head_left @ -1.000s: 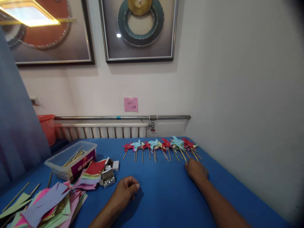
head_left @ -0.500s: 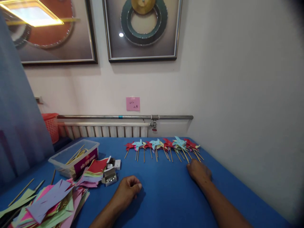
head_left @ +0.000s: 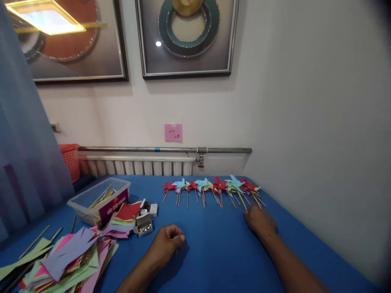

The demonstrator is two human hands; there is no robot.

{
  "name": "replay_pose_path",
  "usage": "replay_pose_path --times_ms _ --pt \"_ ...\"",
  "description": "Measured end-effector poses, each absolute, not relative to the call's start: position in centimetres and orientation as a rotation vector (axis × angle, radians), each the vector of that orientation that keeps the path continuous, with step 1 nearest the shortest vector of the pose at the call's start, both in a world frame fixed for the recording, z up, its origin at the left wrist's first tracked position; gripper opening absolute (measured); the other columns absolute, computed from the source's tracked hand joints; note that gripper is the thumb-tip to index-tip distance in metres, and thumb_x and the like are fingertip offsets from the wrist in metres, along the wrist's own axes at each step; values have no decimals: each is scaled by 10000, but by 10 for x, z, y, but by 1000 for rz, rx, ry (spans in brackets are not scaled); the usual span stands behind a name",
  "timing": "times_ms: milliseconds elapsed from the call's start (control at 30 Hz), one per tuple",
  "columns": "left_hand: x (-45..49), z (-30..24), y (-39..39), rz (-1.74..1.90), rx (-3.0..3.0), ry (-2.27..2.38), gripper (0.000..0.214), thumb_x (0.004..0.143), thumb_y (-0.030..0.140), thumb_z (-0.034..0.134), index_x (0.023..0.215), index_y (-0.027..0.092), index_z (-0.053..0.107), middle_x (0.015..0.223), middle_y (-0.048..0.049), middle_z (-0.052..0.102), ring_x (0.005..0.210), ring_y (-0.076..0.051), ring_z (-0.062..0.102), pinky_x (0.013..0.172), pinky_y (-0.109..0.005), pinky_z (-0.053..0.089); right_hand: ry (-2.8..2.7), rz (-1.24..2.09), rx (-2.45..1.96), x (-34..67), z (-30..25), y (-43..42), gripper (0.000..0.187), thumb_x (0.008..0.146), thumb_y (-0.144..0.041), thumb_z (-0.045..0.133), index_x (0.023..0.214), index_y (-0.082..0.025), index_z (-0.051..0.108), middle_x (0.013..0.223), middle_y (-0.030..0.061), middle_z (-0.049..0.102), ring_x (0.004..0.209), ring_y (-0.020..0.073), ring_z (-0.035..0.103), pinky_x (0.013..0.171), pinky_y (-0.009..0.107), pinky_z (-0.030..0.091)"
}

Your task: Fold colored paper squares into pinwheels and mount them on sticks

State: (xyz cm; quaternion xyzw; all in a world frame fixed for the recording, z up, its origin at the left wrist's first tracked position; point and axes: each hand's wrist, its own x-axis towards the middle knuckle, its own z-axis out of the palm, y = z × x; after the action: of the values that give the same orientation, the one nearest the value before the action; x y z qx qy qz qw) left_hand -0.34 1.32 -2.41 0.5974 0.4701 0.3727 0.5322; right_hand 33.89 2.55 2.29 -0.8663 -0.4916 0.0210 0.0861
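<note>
Hands rest on the bench (head_left: 214,252) with nothing visibly held: left hand (head_left: 166,241) loosely fisted, right hand (head_left: 260,221) curled just beside the pinwheel row (head_left: 214,185) along the far edge, where a careless nudge could scatter its sticks (head_left: 243,202).

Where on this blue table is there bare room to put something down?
Bare table lies between the left hand and right hand, this side of the pinwheels; also between the plastic box and the radiator. The left is crowded: paper pile, small boxes.
</note>
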Motion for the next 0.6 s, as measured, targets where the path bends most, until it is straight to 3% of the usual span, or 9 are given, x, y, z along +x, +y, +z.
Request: replay_pose_path --times_ms 433,600 --pt "-3 -24 13 880 1442 1132 307 647 464 687 671 190 552 528 62 491 466 -87 425 497 -235 292 -1526 44 -2561 341 20 25 358 984 -260 387 1134 -122 681 1126 207 751 1106 346 708 824 381 520" --pt "-3 -19 11 856 1446 1146 266 652 425 675 693 185 569 541 57 497 468 -88 426 498 -243 301 -1552 68 -2564 342 18 27 368 969 -232 373 1119 -104 684 1132 239 740 1101 379 705 827 414 518"
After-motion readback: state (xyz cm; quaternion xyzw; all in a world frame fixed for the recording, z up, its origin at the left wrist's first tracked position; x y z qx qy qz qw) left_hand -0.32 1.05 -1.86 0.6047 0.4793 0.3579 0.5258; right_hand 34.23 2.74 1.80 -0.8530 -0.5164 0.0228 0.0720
